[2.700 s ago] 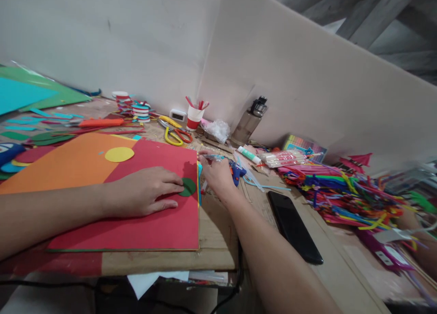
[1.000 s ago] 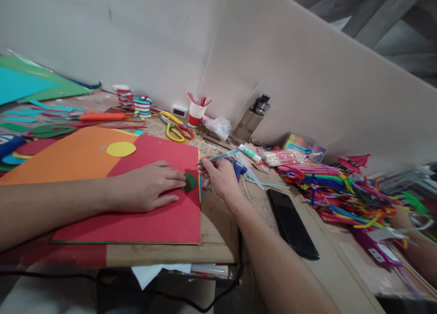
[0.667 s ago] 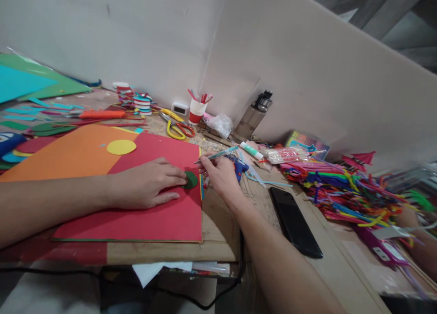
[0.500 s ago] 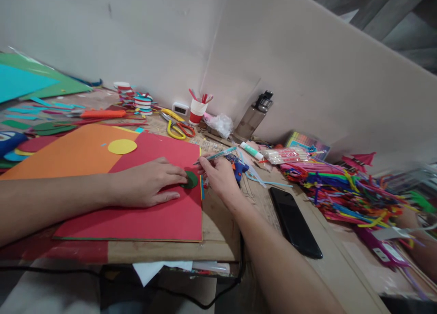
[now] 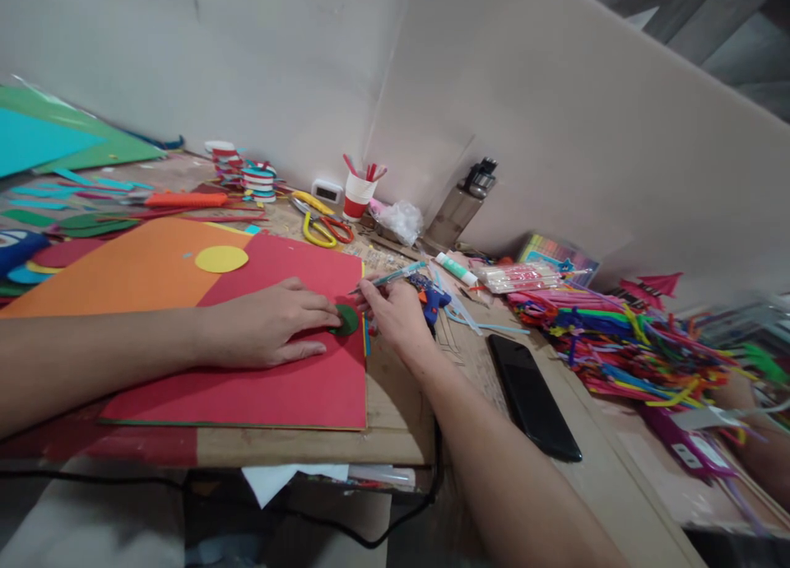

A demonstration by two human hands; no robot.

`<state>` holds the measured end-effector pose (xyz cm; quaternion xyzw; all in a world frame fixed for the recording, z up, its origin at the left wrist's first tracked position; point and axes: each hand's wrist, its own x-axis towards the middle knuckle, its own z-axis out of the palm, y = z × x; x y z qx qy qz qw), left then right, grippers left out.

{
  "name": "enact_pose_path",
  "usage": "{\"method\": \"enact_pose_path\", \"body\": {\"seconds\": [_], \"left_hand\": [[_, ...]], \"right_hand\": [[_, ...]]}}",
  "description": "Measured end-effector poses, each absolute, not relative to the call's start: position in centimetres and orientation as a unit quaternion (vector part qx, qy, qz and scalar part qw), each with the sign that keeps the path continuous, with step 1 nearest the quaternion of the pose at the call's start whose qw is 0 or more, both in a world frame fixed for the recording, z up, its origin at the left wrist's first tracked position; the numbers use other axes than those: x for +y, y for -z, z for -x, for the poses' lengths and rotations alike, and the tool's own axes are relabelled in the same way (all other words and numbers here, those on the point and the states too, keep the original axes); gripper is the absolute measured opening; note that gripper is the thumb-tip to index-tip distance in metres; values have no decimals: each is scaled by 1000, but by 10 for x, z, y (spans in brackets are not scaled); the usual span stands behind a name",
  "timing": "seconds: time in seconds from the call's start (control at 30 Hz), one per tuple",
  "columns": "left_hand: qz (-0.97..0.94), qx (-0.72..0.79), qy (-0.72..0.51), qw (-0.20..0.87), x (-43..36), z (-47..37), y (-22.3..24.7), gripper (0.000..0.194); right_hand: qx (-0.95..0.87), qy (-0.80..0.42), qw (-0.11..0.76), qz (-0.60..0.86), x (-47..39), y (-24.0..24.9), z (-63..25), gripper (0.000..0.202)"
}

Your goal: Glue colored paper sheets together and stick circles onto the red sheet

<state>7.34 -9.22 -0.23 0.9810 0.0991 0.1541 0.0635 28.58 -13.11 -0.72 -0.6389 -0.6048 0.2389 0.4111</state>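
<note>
My left hand lies flat on a red sheet, fingers stretched out. Its fingertips press on a small dark green disc near the sheet's right edge. Closed around a slim light-blue pen is my right hand, just past that edge. The pen's tip points left over the red sheet, above the disc; whether it touches the paper I cannot tell. An orange sheet adjoins the red one, and a yellow disc rests across both.
Behind my right hand lies a blue glue gun, with a glue stick beyond it. A black phone is to the right, near colourful pipe cleaners. Pliers, a paper cup, a bottle and an orange cutter stand or lie farther back.
The view has shifted slightly. Both hands, the pen and the green disc keep nearly the same places relative to the red sheet.
</note>
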Motion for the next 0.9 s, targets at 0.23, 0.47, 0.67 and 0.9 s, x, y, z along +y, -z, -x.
{"method": "enact_pose_path", "body": {"seconds": [0.23,0.47,0.67,0.9], "left_hand": [[-977,115,-161,76,-95,-74,5,33],[-975,121,-174,72,-96,-73,6,32],[-978,105,-169,63,-95,-73,5,35],[-976,101,-181,61,-97,-72,7,36]], "right_hand": [[-608,-251,408,633,-130,10,-288,23],[-590,-265,404,647,-131,8,-286,25],[-593,-259,397,651,-131,6,-286,31],[-593,-238,405,654,-130,9,-290,31]]}}
